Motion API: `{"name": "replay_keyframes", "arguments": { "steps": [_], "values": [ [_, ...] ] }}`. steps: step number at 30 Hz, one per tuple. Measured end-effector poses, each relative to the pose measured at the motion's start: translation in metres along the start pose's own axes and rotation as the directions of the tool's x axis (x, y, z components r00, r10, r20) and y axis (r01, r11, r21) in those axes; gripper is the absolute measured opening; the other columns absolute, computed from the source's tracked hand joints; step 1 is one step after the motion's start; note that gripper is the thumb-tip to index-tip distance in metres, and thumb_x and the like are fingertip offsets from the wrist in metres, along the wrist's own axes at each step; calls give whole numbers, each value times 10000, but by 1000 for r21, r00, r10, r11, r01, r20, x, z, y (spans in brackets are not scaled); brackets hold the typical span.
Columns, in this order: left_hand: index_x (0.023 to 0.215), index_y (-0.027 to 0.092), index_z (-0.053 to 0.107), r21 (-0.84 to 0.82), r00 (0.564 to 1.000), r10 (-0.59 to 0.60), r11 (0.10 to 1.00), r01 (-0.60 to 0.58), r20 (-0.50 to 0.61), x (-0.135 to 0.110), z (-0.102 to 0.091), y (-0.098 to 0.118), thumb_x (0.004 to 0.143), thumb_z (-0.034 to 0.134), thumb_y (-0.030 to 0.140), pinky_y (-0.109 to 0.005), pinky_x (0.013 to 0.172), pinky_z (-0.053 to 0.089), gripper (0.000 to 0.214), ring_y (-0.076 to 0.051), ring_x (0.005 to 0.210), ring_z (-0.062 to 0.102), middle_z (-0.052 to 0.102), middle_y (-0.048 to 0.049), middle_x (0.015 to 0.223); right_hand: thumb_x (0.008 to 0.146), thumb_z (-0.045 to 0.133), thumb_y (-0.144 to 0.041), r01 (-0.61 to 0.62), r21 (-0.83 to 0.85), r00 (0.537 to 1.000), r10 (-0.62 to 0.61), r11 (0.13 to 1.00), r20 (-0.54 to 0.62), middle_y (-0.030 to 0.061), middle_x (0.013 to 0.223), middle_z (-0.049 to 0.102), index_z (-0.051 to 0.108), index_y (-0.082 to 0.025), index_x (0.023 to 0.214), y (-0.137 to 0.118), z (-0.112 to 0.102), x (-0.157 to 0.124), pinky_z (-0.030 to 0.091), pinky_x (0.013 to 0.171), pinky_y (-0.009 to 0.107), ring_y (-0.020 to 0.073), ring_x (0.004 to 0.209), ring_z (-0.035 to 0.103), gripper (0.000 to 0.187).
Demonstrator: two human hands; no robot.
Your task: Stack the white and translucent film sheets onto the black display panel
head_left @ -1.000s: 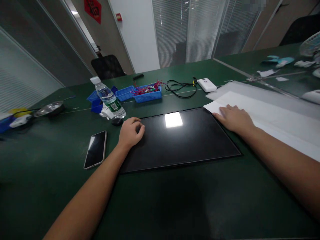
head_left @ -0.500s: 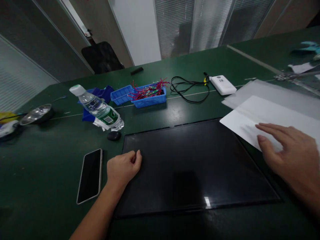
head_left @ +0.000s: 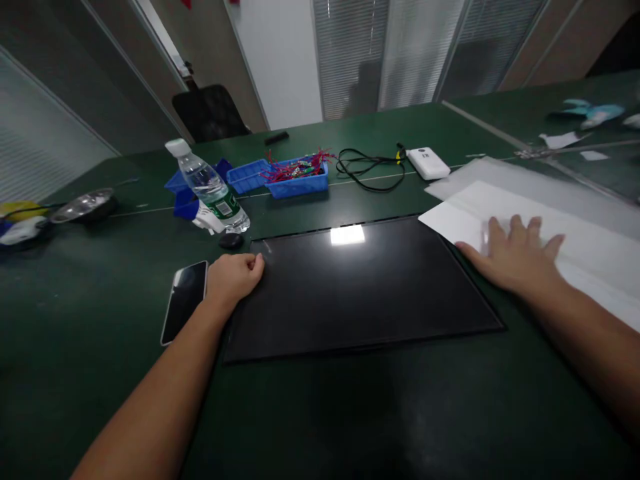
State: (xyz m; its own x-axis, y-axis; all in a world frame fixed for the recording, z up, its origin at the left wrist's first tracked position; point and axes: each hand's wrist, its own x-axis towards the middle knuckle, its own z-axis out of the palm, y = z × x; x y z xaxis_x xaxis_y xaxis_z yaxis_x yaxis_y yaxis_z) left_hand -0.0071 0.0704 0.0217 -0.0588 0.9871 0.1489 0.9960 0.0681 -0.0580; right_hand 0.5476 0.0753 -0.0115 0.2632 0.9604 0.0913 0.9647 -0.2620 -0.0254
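Observation:
A flat black panel [head_left: 360, 287] lies on the green table [head_left: 310, 413] in front of me. My left hand [head_left: 233, 277] rests at the panel's near-left edge, fingers curled closed, thumb and fingertips pinched at the edge. My right hand [head_left: 517, 257] lies flat with fingers spread on a white sheet [head_left: 575, 230] just right of the panel. A translucent sheet [head_left: 500, 177] lies under and behind the white one.
A smartphone [head_left: 185, 310] lies left of my left hand. Behind it stand a water bottle [head_left: 210, 193], a small black object [head_left: 231, 241], blue bins with red wires [head_left: 295, 177], a black cable [head_left: 370, 170] and a white box [head_left: 427, 163]. A lamp [head_left: 83, 207] sits far left.
My right hand moved from the panel's right corner farther onto the white sheet and spread flat. My left hand shifted to the panel's left edge. The camera view swung about.

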Motion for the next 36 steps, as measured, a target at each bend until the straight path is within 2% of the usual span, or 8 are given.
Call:
{"name": "replay_keyframes", "arguments": {
  "steps": [3, 7, 11, 21, 25, 30, 36],
  "values": [
    [633, 266, 645, -52, 1000, -2, 999, 1, -12, 1, 4, -4, 1036, 415, 552, -372, 661, 273, 545, -309, 755, 699, 754, -107, 738, 1024, 120, -878, -2, -15, 997, 3, 1000, 81, 340, 1825, 209, 311, -57, 1782, 0, 1, 0, 132, 1297, 796, 529, 1704, 145, 1134],
    [583, 272, 478, -105, 991, -77, 992, 65, -109, -5, 9, -8, 1030, 415, 529, -377, 662, 249, 520, -276, 668, 632, 671, -85, 646, 1021, 90, -884, 26, -29, 997, -24, 999, 71, 332, 1822, 226, 334, -57, 1771, 2, 1, -4, 184, 1296, 780, 524, 1695, 194, 1143],
    [568, 274, 388, -170, 990, -78, 984, 57, -121, -12, 7, -5, 1013, 423, 512, -377, 669, 265, 506, -247, 612, 570, 588, -66, 585, 1018, 66, -887, 12, -28, 997, -10, 1000, 79, 340, 1817, 233, 361, -46, 1756, 2, -2, -9, 204, 1290, 790, 535, 1691, 195, 1157],
    [536, 263, 401, -221, 998, -54, 974, 43, -41, -15, -4, 14, 962, 442, 510, -368, 651, 262, 493, -213, 551, 509, 527, -47, 534, 1004, 61, -884, 19, -53, 998, -16, 998, 58, 343, 1786, 305, 448, -70, 1697, 6, 4, -7, 268, 1256, 809, 543, 1656, 278, 1137],
    [537, 262, 392, -231, 999, -44, 972, 39, -18, -17, -4, 13, 963, 438, 516, -363, 651, 255, 498, -213, 557, 496, 512, -43, 529, 1006, 76, -871, 38, -52, 998, -36, 998, 49, 347, 1786, 301, 447, -77, 1693, 11, 6, -7, 271, 1245, 819, 553, 1654, 271, 1114],
    [548, 263, 384, -223, 999, -12, 975, 1, -45, -21, -3, 11, 979, 436, 514, -363, 668, 263, 502, -214, 574, 505, 514, -41, 539, 991, 72, -904, 64, -59, 996, -60, 996, 67, 338, 1767, 342, 453, -83, 1695, 16, 5, -11, 313, 1237, 796, 544, 1638, 314, 1146],
    [566, 265, 459, -160, 999, 53, 986, -51, 8, -24, -6, 8, 1003, 422, 537, -368, 652, 225, 516, -239, 604, 537, 593, -60, 591, 1027, 19, -848, 55, -46, 998, -54, 997, 30, 327, 1778, 334, 443, -64, 1698, 0, 3, -21, 297, 1254, 779, 538, 1645, 308, 1116]
  ]
}}
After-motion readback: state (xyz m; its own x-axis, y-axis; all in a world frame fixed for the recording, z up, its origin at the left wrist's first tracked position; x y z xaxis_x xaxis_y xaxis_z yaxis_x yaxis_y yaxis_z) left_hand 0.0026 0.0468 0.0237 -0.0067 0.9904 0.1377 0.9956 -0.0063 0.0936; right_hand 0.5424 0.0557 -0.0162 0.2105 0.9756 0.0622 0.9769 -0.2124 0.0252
